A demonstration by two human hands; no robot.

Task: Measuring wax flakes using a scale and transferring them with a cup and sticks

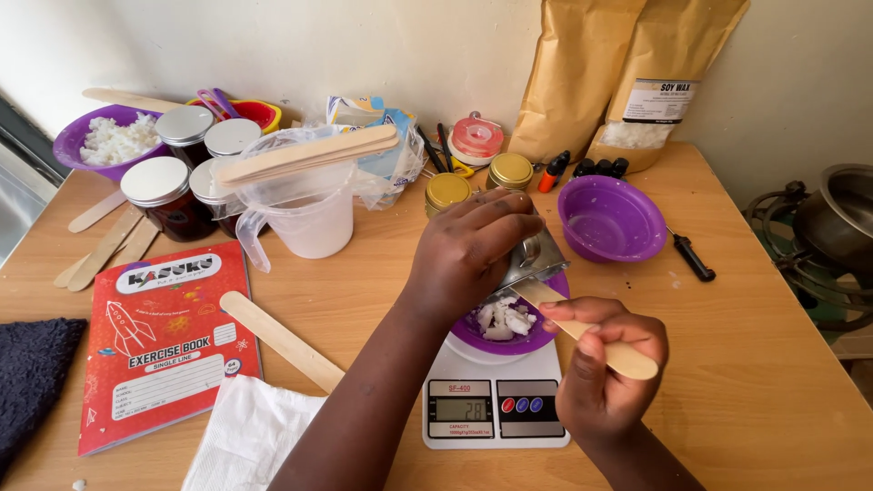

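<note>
Left hand (468,250) clamped around a small metal cup (536,256), tilted over the purple bowl (546,335) on the white digital scale (496,391). Right hand (605,382) closed on a flat wooden stick (582,332), its tip at the cup's mouth, just above the bowl. White wax flakes (505,318) lie in the bowl. Scale sits on the wooden counter (755,364). Left of the scale: loose wooden stick (282,341), white tissue (250,436), red exercise book (164,341). Behind the scale: empty purple bowl (609,218), two gold-lidded tins (477,182), clear plastic jug (305,205), two brown paper bags (627,73).
</note>
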